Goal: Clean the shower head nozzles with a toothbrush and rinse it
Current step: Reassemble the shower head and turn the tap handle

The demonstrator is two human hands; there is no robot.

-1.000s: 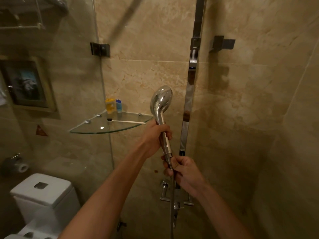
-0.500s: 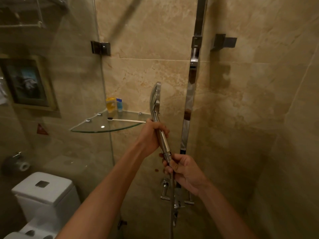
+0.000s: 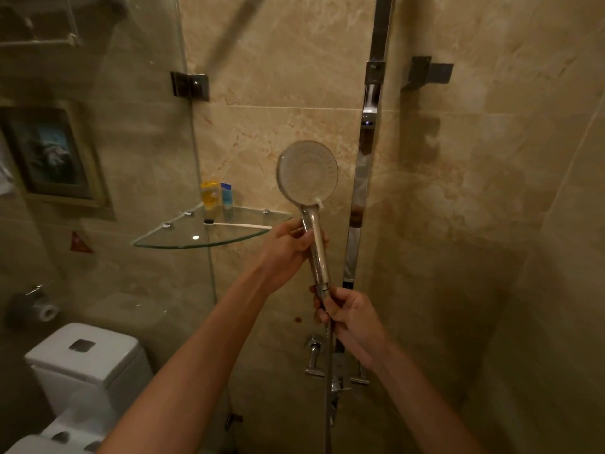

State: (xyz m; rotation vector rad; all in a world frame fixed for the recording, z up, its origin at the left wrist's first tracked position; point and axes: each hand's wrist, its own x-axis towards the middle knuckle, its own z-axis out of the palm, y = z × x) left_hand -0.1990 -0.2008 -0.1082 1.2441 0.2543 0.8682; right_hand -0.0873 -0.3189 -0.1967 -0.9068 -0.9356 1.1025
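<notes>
At the center of the frame, a shower head (image 3: 307, 172) is held upright with its nozzle face toward the camera, the left hand (image 3: 288, 249) wrapped around the handle and the right hand (image 3: 347, 311) gripping its base where the hose (image 3: 327, 388) drops out of the bottom edge. A toothbrush (image 3: 239, 225) lies on the glass shelf (image 3: 183, 239) at center left, its near end hidden behind the left hand. Two small bottles (image 3: 216, 194) stand at the shelf's back; a toilet (image 3: 85, 365) at lower left is blurred behind glass.

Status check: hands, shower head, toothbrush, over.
Left hand and right hand grip shower head handle, nozzles facing camera. Toothbrush untouched on shelf.
</notes>
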